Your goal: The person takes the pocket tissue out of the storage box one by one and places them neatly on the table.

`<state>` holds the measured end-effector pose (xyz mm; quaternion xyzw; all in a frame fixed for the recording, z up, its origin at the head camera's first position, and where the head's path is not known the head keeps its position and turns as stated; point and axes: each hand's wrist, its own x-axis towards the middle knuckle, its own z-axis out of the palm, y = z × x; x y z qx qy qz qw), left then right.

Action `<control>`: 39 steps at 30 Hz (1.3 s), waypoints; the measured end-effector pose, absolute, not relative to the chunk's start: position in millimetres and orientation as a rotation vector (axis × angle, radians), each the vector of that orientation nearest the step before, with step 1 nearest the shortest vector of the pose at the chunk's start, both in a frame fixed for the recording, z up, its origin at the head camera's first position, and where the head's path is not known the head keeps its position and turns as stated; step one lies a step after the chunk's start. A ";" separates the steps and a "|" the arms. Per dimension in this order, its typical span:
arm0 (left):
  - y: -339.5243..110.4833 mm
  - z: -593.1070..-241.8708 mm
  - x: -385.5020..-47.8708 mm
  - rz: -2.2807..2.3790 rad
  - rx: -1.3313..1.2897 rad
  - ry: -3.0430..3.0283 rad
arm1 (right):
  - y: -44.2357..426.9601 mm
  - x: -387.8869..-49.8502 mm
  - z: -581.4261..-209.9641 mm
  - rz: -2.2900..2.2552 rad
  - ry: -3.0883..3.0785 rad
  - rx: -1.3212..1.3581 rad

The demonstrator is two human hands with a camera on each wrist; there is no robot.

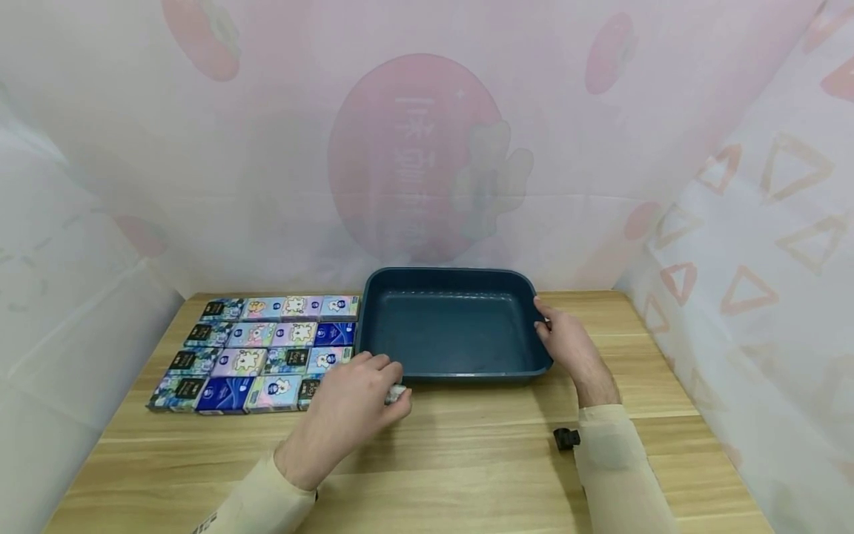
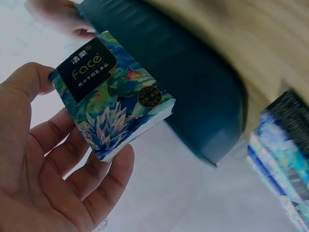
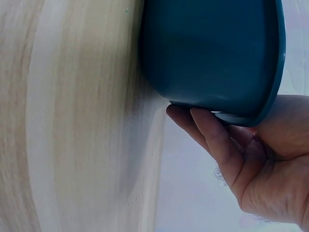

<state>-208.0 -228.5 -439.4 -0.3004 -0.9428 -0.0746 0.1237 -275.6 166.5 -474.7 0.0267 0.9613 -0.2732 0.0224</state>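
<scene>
My left hand (image 1: 350, 400) holds a tissue pack (image 2: 108, 96) between thumb and fingers, in front of the near left corner of a dark teal plastic bin (image 1: 450, 334). The pack has a colourful flower print and a black label; in the head view the hand covers most of it. At the bin's right side, my right hand (image 1: 567, 340) grips the rim. Its fingers (image 3: 215, 135) lie against the outer wall in the right wrist view, while the thumb is largely hidden behind the rim. No packs show inside the bin.
Left of the bin, several tissue packs (image 1: 250, 361) lie in rows on the wooden table (image 1: 480, 467), in blue, pink and flowered wrappers. A printed pale cloth (image 1: 280, 148) hangs behind the table and at both sides. A small black device (image 1: 566, 439) sits by the right sleeve.
</scene>
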 end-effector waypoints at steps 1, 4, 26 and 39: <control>-228.4 -441.6 -207.6 -0.203 -0.873 -2.760 | 166.6 -275.6 -474.6 -0.845 2.977 0.082; -227.6 -448.9 -206.3 -0.171 -0.878 -2.808 | 166.5 -275.0 -474.1 -0.847 2.968 0.080; -233.3 -471.3 -197.1 -0.115 -1.024 -2.937 | 169.8 -279.6 -476.7 -0.857 2.957 0.084; -241.0 -466.5 -202.6 0.015 -1.227 -2.899 | 174.0 -281.2 -475.1 -0.879 2.876 0.066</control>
